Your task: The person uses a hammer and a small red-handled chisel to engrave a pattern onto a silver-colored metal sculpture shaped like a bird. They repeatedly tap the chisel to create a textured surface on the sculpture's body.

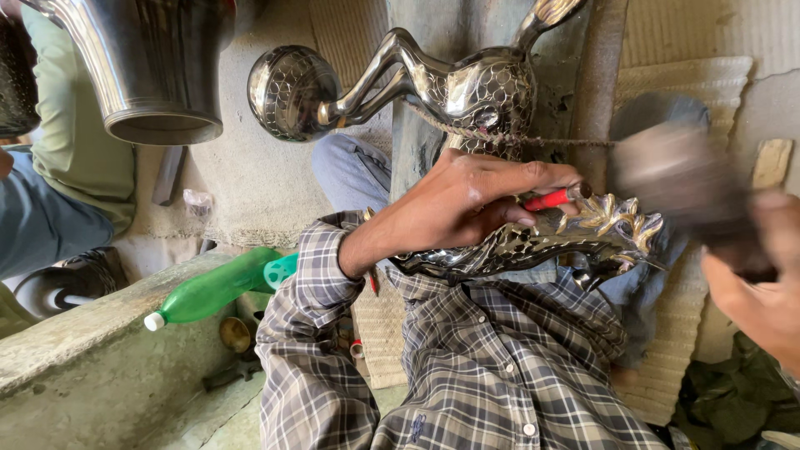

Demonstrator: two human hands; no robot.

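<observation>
A: Location of the workpiece?

B: The ornate metal piece (575, 233) — silver with gilt leaf scrolls — lies across the person's lap, over the plaid shirt (467, 350), below centre of the view.

A: Left hand?

B: The left hand (467, 200) rests on top of the piece, fingers closed narrow around a red-handled tool (554, 198) whose tip points at the gilt scrolls.

A: Right hand?

B: The right hand (762, 283) is at the right edge, gripping a dark hammer-like tool (675, 179); both are blurred, so the exact finger position cannot be told.

A: Surroundings?

B: A polished metal figure with a ball (433, 83) is roped to a post above. A green plastic bottle (212, 292) lies on a concrete ledge at left — a steel vessel (150, 67) hangs above it.
</observation>
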